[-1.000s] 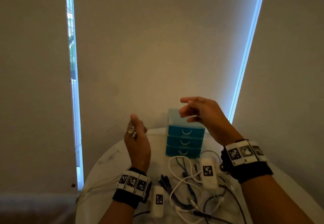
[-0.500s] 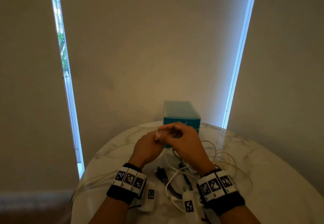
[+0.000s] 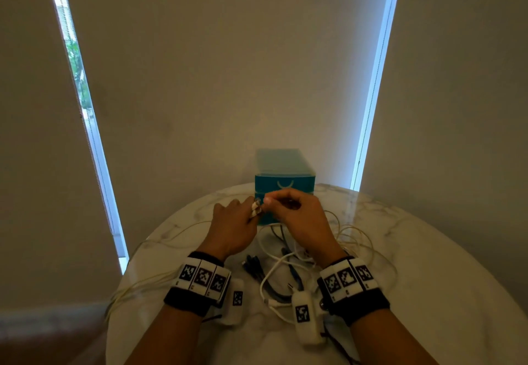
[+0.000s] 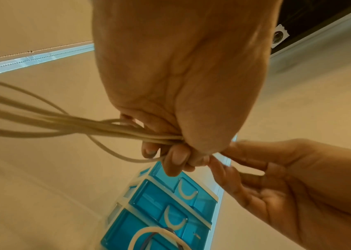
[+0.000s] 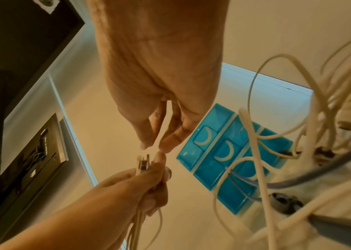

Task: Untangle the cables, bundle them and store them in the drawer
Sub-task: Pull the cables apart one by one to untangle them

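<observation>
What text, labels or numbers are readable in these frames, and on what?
No readable words, brands or numbers.
Left wristband: square black-and-white marker codes, with tiny characters beneath, too small to read.
Right wristband: the same.
White wrist units: one marker code each, no text.
Blue drawer unit: unlabelled.

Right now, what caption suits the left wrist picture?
Left hand grips looped cream cables above blue drawers.

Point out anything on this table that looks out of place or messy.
Loose cables, white and dark, lie tangled between the wrists in front of the blue drawer unit. The left hand grips a cream cable bunch whose loops trail past the table edge. All visible drawers look closed.
</observation>
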Available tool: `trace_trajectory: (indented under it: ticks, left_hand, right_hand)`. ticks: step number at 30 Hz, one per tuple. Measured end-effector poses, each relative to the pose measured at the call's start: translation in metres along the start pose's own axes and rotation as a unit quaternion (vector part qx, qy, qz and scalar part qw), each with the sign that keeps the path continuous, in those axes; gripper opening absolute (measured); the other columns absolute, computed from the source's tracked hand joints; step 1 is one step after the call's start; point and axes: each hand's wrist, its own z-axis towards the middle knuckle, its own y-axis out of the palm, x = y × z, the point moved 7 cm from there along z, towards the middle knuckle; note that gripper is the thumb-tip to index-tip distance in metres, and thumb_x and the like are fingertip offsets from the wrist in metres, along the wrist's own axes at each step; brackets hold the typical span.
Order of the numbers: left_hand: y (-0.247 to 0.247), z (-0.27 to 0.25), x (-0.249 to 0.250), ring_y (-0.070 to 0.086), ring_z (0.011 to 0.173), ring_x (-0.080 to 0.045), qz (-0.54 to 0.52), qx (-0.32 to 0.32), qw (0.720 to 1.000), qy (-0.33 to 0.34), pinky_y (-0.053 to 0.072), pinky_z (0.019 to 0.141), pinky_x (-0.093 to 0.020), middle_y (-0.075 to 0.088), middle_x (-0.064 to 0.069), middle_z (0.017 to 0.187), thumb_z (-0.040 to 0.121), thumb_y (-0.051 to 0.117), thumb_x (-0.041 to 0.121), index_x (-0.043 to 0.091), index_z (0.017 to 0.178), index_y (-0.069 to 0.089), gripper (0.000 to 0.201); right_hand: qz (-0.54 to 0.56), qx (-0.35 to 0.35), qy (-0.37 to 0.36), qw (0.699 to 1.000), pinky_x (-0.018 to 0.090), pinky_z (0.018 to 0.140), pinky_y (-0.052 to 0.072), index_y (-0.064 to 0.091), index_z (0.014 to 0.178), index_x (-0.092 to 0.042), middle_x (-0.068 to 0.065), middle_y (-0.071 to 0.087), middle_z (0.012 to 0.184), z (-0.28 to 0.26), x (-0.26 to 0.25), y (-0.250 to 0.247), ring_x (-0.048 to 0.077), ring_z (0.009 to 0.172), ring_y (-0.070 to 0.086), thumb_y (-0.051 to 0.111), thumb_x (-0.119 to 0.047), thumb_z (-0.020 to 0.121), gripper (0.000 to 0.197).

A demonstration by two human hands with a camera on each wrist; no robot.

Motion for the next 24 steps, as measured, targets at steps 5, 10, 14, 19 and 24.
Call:
trace_trajectory:
  ticks: [5, 10, 14, 19, 24]
  left_hand:
    - [-0.006, -0.003, -0.004, 0.065, 0.087, -0.021, -0.219, 0.017, 0.975, -0.030, 0.053, 0.087, -0.048, 0.070, 0.001, 0.094, 0.112, 0.037, 0.053, 0.017, 0.107, 0.059, 0.042]
    - [-0.009, -0.003, 0.003, 0.066, 0.090, -0.018, -0.274, 0.038, 0.959, -0.056, 0.050, 0.082, -0.039, 0.071, 0.002, 0.093, 0.111, 0.039, 0.055, 0.015, 0.097, 0.068, 0.051]
    - [0.001, -0.002, 0.006, 0.068, 0.086, -0.006, -0.317, 0.022, 0.945, -0.078, 0.049, 0.076, -0.031, 0.076, 0.010, 0.088, 0.106, 0.055, 0.054, 0.022, 0.087, 0.078, 0.044]
    - [0.019, 0.002, 0.006, 0.072, 0.087, -0.004, -0.343, -0.009, 0.937, -0.070, 0.056, 0.084, -0.035, 0.079, 0.013, 0.087, 0.102, 0.063, 0.055, 0.026, 0.084, 0.081, 0.039]
    - [0.025, 0.003, 0.003, 0.075, 0.097, -0.009, -0.358, -0.016, 0.932, -0.056, 0.058, 0.099, -0.049, 0.081, 0.013, 0.097, 0.096, 0.070, 0.057, 0.030, 0.093, 0.083, 0.030]
  right_hand:
    - [-0.250, 0.047, 0.037, 0.966, 0.031, 0.087, 0.061, 0.073, 0.109, -0.030, -0.014, 0.065, 0.119, 0.005, 0.022, -0.047, 0.013, 0.101, 0.070, 0.083, -0.027, 0.091, 0.021]
    - [-0.314, -0.101, 0.148, 0.932, 0.018, 0.068, 0.050, 0.076, 0.119, -0.025, -0.009, 0.073, 0.115, -0.006, 0.053, -0.046, 0.006, 0.090, 0.069, 0.086, -0.037, 0.088, 0.034]
    - [-0.344, -0.131, 0.158, 0.916, 0.021, 0.073, 0.055, 0.077, 0.113, -0.023, -0.005, 0.075, 0.100, -0.009, 0.059, -0.041, 0.010, 0.089, 0.071, 0.090, -0.039, 0.082, 0.037]
    - [-0.373, -0.077, 0.198, 0.903, 0.039, 0.085, 0.064, 0.071, 0.096, -0.027, -0.003, 0.075, 0.092, -0.014, 0.080, -0.045, 0.014, 0.087, 0.072, 0.089, -0.045, 0.080, 0.030]
    - [-0.323, -0.078, 0.210, 0.919, 0.042, 0.082, 0.066, 0.076, 0.090, -0.031, -0.005, 0.078, 0.082, -0.018, 0.091, -0.046, 0.012, 0.078, 0.076, 0.085, -0.038, 0.077, 0.018]
